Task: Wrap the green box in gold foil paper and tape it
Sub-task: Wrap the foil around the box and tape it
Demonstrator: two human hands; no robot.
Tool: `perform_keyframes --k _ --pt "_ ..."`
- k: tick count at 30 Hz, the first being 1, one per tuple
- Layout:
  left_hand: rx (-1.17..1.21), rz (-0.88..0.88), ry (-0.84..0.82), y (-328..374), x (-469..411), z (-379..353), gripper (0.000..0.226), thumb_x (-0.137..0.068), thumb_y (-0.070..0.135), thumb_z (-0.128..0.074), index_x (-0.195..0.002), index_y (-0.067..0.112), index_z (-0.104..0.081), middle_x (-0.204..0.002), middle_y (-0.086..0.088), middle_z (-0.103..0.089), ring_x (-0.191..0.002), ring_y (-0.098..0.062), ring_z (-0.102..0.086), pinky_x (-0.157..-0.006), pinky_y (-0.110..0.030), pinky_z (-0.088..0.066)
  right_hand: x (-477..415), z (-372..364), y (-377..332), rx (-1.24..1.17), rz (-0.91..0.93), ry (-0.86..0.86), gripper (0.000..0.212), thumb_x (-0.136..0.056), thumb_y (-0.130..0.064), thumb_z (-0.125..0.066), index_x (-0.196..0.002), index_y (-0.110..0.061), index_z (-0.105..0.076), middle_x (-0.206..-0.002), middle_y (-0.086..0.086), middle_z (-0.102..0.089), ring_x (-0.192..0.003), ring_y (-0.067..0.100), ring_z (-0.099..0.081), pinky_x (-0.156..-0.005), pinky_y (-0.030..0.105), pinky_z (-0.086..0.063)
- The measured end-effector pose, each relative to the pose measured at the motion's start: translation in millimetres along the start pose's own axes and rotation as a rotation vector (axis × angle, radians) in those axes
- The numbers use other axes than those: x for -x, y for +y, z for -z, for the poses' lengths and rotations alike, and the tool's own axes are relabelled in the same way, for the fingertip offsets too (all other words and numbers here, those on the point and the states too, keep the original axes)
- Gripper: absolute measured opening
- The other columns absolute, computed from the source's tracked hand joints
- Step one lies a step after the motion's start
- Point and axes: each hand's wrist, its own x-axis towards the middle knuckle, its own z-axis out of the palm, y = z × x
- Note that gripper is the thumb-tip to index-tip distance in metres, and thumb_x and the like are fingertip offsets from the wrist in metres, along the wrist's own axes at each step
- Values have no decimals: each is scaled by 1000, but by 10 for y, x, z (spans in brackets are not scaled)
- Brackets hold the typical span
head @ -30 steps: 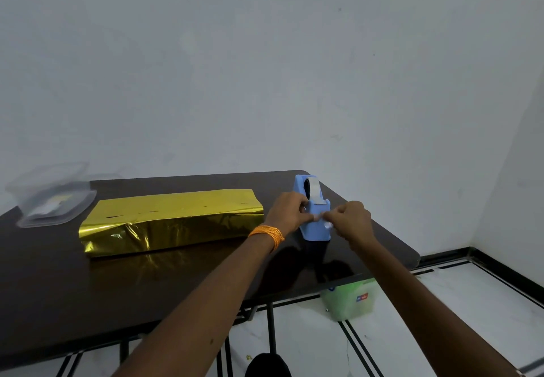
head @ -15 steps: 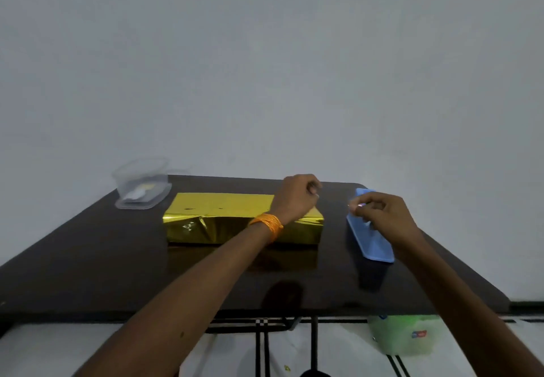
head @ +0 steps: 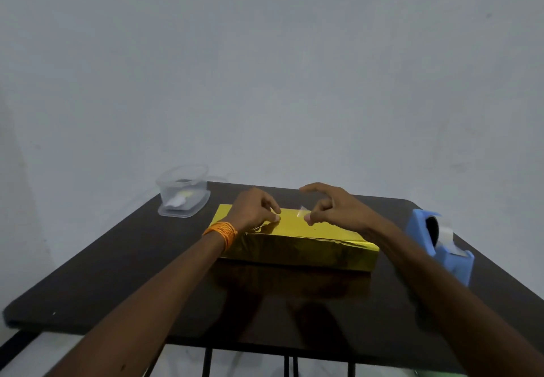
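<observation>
Head view: the long, flat, crinkly gold-foil box (head: 297, 241) lies mid-way across the glossy dark table (head: 117, 273). Over its top the right hand (head: 332, 208) pinches a clear tape strip (head: 301, 211); the left hand (head: 256, 211) seemingly pinches the other end.

A clear plastic container (head: 183, 191), with something white lying inside, stands on the dark glossy bench (head: 117, 273) beyond the left hand (head: 254, 210) and off to its left, near the far edge. A plain pale wall (head: 265, 67) rises behind.
</observation>
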Motion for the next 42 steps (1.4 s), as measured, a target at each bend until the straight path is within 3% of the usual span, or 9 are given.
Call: perform_keyframes --k 5,10,15,19,22,30,34,36,42 --pt "-9 -6 -46 -83 63 56 21 -78 22 -81 -98 18 -80 -95 -2 -72 -89 -15 -62 -63 -16 -41 -185 -67 34 30 1 -45 54 -93 -19 -69 -141 -24 -47 -88 4 -77 -86 3 -69 -74 19 -43" --pt "4 5 -77 -116 83 59 24 -80 23 -80 -103 19 -78 -101 -2 -71 -92 -15 -61 -67 -21 -42 -369 -112 4 95 -8 -132 58 -92 -19 -70 -142 -28 -43 -88 2 -77 -91 6 -68 -81 24 -44" --pt "39 2 -101 -152 77 61 23 -80 22 -80 -103 19 -78 -100 -2 -72 -94 -17 -62 -79 -28 -46 -540 -91 -83 214 -33 -239 66 -91 -19 -70 -147 -26 -36 -88 3 -75 -88 10 -65 -75 25 -45" --pt "49 -5 -117 -169 69 53 23 -81 21 -79 -104 18 -78 -103 -3 -74 -94 -16 -63 -78 -27 -44 -638 -123 -103 287 -81 -301 70 -92 -15 -67 -152 -24 -32 -91 2 -73 -94 17 -63 -74 29 -45" --pt "58 -6 -131 -172 62 54 24 -80 20 -79 -104 18 -78 -104 -3 -74 -94 -16 -63 -76 -27 -44 -698 -152 -100 318 -125 -337 72 -91 -16 -67 -152 -26 -31 -101 9 -74 -100 22 -62 -79 32 -47" --pt "74 -20 -138 -188 66 57 23 -81 18 -79 -103 19 -78 -105 -3 -74 -95 -16 -63 -78 -27 -45 -818 -237 -86 400 -197 -392 79 -87 -12 -70 -153 -26 -29 -89 -1 -68 -107 26 -61 -103 45 -47" --pt "79 -13 -143 -197 58 49 22 -81 19 -78 -104 19 -78 -105 -3 -74 -96 -16 -64 -81 -29 -47 -835 -262 -126 443 -202 -379 82 -86 -6 -69 -154 -23 -27 -121 8 -57 -115 30 -56 -107 48 -45" --pt "87 -10 -146 -195 53 52 23 -82 18 -78 -104 18 -78 -106 -3 -73 -95 -15 -63 -80 -28 -46 -857 -276 -129 480 -217 -368 84 -85 -6 -71 -154 -23 -27 -125 8 -52 -121 33 -54 -106 48 -46" --pt "62 -5 -154 -189 43 56 24 -82 19 -77 -107 16 -77 -109 -5 -72 -99 -18 -62 -70 -20 -43 -919 -216 -55 593 -372 -329 93 -82 -42 -79 -155 -25 -24 -128 9 -65 -111 28 -65 -93 42 -52"
